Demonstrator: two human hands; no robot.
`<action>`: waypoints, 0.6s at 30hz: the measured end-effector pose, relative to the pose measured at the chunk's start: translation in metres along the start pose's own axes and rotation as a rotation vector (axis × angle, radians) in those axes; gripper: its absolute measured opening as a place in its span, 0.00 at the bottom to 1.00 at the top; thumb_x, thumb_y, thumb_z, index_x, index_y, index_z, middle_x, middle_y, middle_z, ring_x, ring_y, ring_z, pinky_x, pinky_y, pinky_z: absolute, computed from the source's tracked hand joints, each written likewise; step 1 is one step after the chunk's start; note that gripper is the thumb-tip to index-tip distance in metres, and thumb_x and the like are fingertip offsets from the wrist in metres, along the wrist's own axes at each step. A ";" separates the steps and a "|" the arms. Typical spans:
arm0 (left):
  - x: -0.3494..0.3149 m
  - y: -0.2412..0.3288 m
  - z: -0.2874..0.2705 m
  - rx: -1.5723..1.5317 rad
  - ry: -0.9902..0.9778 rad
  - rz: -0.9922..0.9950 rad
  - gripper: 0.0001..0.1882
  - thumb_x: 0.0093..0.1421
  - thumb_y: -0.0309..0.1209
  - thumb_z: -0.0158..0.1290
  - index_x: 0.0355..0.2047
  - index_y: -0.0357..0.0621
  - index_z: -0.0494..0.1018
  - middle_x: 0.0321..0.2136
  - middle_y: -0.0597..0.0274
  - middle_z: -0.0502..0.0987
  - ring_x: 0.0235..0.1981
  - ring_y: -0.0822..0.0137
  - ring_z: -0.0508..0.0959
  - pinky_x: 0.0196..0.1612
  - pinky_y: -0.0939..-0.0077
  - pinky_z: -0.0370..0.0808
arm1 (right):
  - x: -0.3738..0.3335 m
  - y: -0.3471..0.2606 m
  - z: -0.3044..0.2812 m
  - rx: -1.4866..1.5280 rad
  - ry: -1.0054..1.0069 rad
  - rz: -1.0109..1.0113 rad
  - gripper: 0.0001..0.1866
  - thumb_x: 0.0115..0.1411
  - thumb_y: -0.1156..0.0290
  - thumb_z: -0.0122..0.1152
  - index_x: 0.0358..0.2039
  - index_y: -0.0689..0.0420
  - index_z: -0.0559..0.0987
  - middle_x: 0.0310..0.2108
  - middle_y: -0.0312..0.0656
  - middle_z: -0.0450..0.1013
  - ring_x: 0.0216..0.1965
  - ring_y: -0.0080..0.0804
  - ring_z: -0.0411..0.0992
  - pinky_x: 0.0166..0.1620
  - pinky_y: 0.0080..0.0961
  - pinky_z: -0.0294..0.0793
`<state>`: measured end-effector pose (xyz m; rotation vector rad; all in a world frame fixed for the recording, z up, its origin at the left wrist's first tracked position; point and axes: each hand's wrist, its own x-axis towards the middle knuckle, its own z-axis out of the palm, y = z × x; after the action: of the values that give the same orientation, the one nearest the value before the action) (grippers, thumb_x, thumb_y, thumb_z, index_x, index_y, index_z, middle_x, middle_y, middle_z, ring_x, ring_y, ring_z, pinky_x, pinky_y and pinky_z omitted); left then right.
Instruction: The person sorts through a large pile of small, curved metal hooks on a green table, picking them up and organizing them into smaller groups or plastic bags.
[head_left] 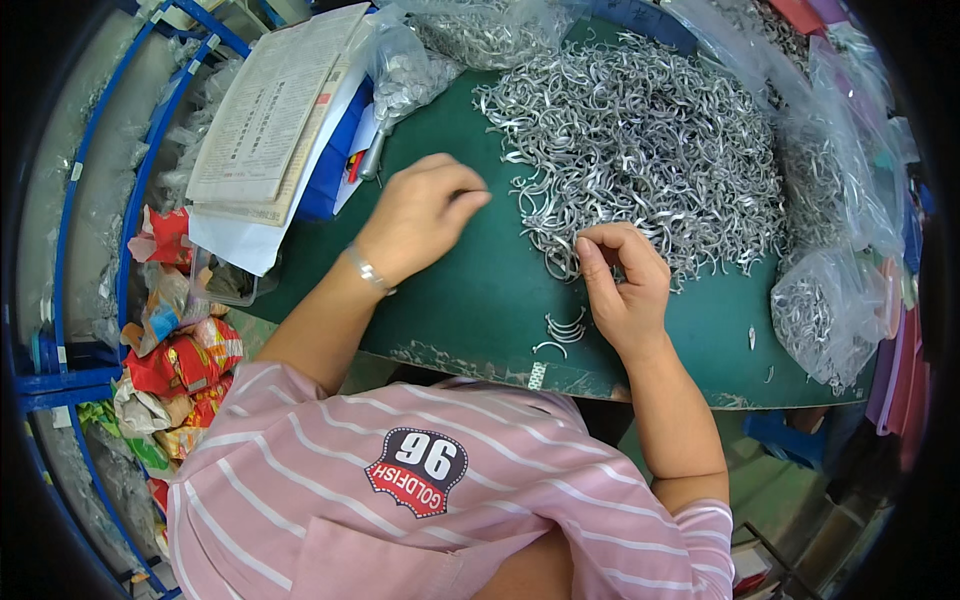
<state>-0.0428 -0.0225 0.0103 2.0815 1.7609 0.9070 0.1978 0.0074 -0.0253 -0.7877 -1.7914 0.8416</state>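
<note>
Person's L hand & R hand have fingers narrowed, can't tell if gripping, nr curved metal pcs upper ctr-R; printed sheets upper L, lettered shirt badge lower ctr.

Bright, curved edges, black corners

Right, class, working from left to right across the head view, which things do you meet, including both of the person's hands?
Blue rack → printed papers → left hand → small group of curved metal pieces near the table's front edge → right hand → clear plastic bag.
</note>
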 end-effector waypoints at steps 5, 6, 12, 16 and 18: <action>0.029 -0.005 0.046 0.084 -0.101 -0.033 0.08 0.55 0.30 0.61 0.29 0.37 0.76 0.27 0.55 0.74 0.28 0.58 0.77 0.32 0.68 0.73 | 0.001 0.002 -0.001 0.002 0.021 0.019 0.02 0.57 0.79 0.63 0.31 0.62 0.79 0.25 0.39 0.73 0.22 0.24 0.69 0.25 0.19 0.68; 0.030 -0.007 0.047 0.052 -0.098 -0.042 0.08 0.55 0.29 0.60 0.29 0.37 0.76 0.27 0.55 0.73 0.27 0.59 0.77 0.31 0.68 0.73 | 0.002 0.001 -0.002 0.000 0.025 0.017 0.02 0.57 0.79 0.63 0.31 0.62 0.79 0.25 0.39 0.73 0.22 0.24 0.69 0.25 0.19 0.68; 0.023 0.009 0.038 -0.025 -0.033 -0.001 0.04 0.54 0.22 0.59 0.30 0.38 0.75 0.28 0.57 0.75 0.27 0.65 0.77 0.32 0.71 0.74 | 0.001 -0.001 -0.004 0.017 0.029 0.039 0.02 0.57 0.79 0.63 0.31 0.62 0.79 0.25 0.39 0.73 0.22 0.23 0.70 0.26 0.19 0.69; 0.012 0.027 0.037 -0.039 0.109 0.258 0.08 0.50 0.18 0.60 0.30 0.38 0.74 0.31 0.56 0.77 0.29 0.62 0.79 0.33 0.71 0.75 | -0.002 0.004 0.003 0.130 0.028 0.121 0.04 0.57 0.78 0.64 0.33 0.63 0.80 0.26 0.40 0.74 0.23 0.23 0.71 0.26 0.18 0.70; 0.009 0.035 0.037 -0.042 0.159 0.394 0.10 0.48 0.17 0.61 0.29 0.39 0.73 0.32 0.56 0.78 0.30 0.60 0.79 0.34 0.70 0.75 | -0.003 0.004 0.003 0.182 -0.002 0.141 0.04 0.57 0.78 0.65 0.33 0.63 0.80 0.26 0.40 0.74 0.24 0.23 0.72 0.27 0.18 0.71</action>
<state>0.0081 -0.0149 0.0048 2.4344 1.4035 1.2316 0.1962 0.0065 -0.0307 -0.8004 -1.6477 1.0817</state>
